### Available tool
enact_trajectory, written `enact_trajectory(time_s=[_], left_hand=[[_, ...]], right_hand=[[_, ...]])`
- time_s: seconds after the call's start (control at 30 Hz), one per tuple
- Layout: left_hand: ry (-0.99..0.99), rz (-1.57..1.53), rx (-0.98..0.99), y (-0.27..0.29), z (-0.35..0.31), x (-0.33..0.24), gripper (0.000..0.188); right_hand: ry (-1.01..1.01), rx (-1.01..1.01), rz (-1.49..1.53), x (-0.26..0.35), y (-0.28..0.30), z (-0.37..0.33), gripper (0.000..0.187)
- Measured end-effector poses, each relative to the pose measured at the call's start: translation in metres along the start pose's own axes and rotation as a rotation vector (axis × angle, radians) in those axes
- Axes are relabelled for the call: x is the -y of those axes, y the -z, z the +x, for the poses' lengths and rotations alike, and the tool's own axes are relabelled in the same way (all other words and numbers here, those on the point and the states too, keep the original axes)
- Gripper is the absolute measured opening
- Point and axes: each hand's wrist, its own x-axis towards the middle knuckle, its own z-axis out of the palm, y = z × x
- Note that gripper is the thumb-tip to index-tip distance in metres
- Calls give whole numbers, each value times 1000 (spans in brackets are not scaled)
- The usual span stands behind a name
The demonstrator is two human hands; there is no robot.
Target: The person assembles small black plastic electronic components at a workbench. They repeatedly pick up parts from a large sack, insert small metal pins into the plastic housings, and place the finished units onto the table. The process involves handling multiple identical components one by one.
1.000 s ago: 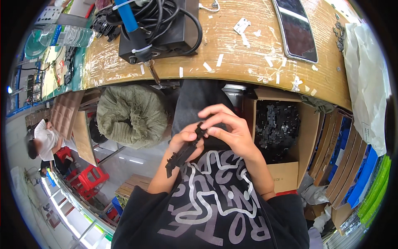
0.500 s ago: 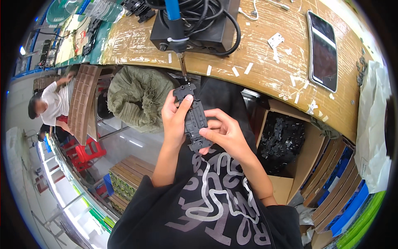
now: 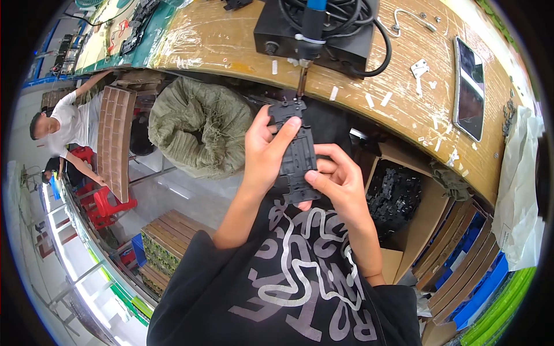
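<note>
Both hands hold a long black molded plastic part (image 3: 298, 151) upright in front of my shirt, below the bench edge. My left hand (image 3: 263, 151) grips its upper left side, thumb lying across its face. My right hand (image 3: 341, 180) pinches the lower right side between thumb and fingers. Just above the part's upper end points the metal tip of a soldering iron (image 3: 312, 29) with a blue and black handle. Tip and part look very close; whether they touch I cannot tell.
A black box (image 3: 268, 34) with coiled cable stands on the bench (image 3: 225, 49). Right of it lie white scraps and a phone (image 3: 469, 86). A carton (image 3: 412, 236) of black parts is below right, a green woven sack (image 3: 199, 127) left. Another person (image 3: 69, 124) handles a brown panel.
My view has shifted, so the bench, iron and hands appear farther right. Both hands keep hold of the black part. The other person's arm now reaches out along the brown panel.
</note>
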Motion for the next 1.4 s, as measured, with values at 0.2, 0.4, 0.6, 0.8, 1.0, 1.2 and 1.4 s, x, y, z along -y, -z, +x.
enact_trajectory(time_s=[0.2, 0.4, 0.6, 0.8, 1.0, 1.2, 1.4], left_hand=[[20, -23, 69, 3, 3, -1, 17], [-10, -66, 98, 6, 5, 2, 16], [-32, -69, 170, 8, 4, 0, 22], [-116, -10, 230, 12, 5, 2, 29], [-109, 7, 230, 17, 13, 12, 30], [-137, 23, 221, 16, 14, 8, 29], [-85, -27, 196, 11, 12, 2, 29]], right_hand=[[54, -78, -26, -8, -6, -4, 31], [96, -105, -71, -8, -13, -4, 31], [118, -135, -99, -4, -20, -5, 29], [113, -142, -110, -7, -18, -3, 29], [103, -170, -145, -13, -15, 3, 28], [132, -182, -144, -12, -18, 4, 29], [141, -181, -156, -7, -21, 2, 30]])
